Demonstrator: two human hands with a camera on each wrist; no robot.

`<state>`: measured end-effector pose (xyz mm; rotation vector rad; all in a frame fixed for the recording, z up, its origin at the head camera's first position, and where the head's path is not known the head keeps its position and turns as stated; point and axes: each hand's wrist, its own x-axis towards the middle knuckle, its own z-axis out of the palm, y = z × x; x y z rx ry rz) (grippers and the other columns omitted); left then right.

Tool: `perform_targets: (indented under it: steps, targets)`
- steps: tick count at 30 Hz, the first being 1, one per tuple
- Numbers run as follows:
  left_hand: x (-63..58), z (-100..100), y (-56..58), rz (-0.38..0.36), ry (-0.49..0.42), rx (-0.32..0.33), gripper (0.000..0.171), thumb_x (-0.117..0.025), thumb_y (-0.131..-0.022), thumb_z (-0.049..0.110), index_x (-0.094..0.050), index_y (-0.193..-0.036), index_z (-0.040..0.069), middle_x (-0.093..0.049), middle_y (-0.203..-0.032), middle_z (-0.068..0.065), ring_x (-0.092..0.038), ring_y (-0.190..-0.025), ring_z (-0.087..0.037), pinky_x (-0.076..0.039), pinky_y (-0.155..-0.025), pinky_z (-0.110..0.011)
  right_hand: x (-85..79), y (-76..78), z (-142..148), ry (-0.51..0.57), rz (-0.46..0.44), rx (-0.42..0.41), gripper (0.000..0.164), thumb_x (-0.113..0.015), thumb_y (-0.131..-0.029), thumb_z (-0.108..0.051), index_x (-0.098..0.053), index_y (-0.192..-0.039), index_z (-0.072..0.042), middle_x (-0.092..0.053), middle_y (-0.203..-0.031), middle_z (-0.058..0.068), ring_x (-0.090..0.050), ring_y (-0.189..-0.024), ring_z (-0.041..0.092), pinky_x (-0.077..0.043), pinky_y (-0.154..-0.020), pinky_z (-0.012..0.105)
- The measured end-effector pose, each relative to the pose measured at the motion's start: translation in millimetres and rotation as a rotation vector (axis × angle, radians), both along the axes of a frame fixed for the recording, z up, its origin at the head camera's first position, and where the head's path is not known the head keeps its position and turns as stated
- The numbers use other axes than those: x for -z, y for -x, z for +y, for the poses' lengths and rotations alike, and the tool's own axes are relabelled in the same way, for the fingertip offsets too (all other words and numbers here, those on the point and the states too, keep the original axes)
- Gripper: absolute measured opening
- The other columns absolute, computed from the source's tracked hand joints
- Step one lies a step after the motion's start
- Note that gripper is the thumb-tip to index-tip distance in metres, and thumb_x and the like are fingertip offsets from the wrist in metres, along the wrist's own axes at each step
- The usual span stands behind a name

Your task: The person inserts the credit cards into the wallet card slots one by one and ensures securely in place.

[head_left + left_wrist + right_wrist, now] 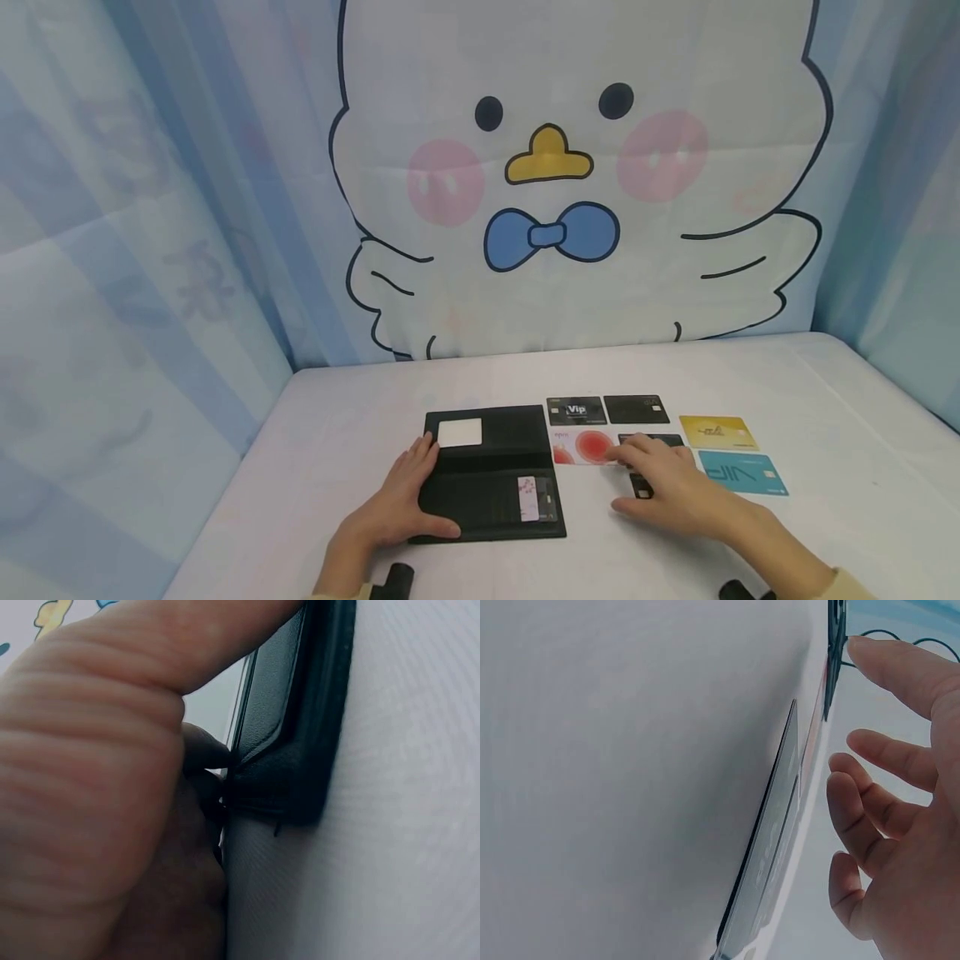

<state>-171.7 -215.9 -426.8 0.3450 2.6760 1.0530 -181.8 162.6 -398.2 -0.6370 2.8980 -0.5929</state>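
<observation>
An open black card wallet (480,498) lies flat, with a white card (460,432) on its upper panel and a pink-patterned card (528,498) at the lower right. My left hand (397,500) rests along the wallet's left edge, thumb extended over the lower panel. To the right, my right hand (671,492) is over the loose cards, fingers spread and nothing between them. Its fingertips are near a white card with red circles (581,447) and partly cover two dark cards. In the right wrist view, cards (761,862) lie below the loosely bent fingers.
Behind these sit a black "Vip" card (576,411) and another black card (637,409). A gold card (718,432) and a blue card (742,473) lie farther right. The white-covered table (337,417) ends at a printed curtain (547,308).
</observation>
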Motion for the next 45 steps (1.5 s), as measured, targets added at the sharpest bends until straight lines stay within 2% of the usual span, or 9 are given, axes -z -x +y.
perform_targets:
  steps: [10,16,26,34,45]
  targets:
    - [0.0,0.3,-0.9,-0.011,-0.004,-0.008,0.121,-0.092,-0.069,0.043,-0.025,-0.158,-0.002,-0.009,-0.167,-0.017,-0.002,-0.153,-0.038,-0.006,-0.120,-0.059,2.4,0.8,17.9,-0.011,0.031,0.023,0.060,-0.084,-0.079,-0.047,-0.065,-0.127,-0.018,-0.059,-0.124,0.004,-0.054,-0.112,0.027,-0.040,-0.088,0.055]
    - [0.3,-0.1,-0.9,-0.004,0.002,-0.007,0.121,-0.092,-0.069,0.043,-0.025,-0.158,-0.002,-0.009,-0.167,-0.017,-0.002,-0.153,-0.038,-0.006,-0.120,-0.059,2.1,0.7,26.6,-0.025,0.042,0.037,0.057,-0.084,-0.080,-0.046,-0.065,-0.126,-0.018,-0.059,-0.125,0.007,-0.055,-0.111,0.028,-0.040,-0.085,0.053]
    - [1.0,-0.5,0.2,0.000,0.004,-0.003,0.121,-0.092,-0.069,0.044,-0.024,-0.158,-0.002,-0.008,-0.167,-0.018,-0.002,-0.153,-0.039,-0.006,-0.120,-0.059,2.9,0.2,41.7,-0.028,0.057,0.041,0.060,-0.085,-0.078,-0.047,-0.066,-0.126,-0.017,-0.058,-0.124,0.008,-0.055,-0.112,0.031,-0.037,-0.084,0.056]
    - [-0.1,-0.4,-0.5,-0.008,-0.004,0.005,0.121,-0.092,-0.070,0.044,-0.024,-0.158,-0.003,-0.008,-0.167,-0.018,-0.002,-0.153,-0.039,-0.006,-0.120,-0.059,5.8,-0.8,53.3,-0.048,0.075,0.062,0.059,-0.087,-0.075,-0.044,-0.068,-0.124,-0.016,-0.058,-0.119,0.007,-0.055,-0.108,0.031,-0.037,-0.083,0.058]
    - [-2.5,2.7,-2.8,0.000,0.010,-0.022,0.121,-0.093,-0.068,0.042,-0.026,-0.157,-0.003,-0.010,-0.167,-0.019,-0.004,-0.153,-0.039,-0.007,-0.120,-0.059,6.9,-2.0,66.6,-0.096,0.078,0.068,0.057,-0.087,-0.074,-0.047,-0.068,-0.118,-0.017,-0.058,-0.113,0.004,-0.055,-0.104,0.030,-0.037,-0.082,0.063]
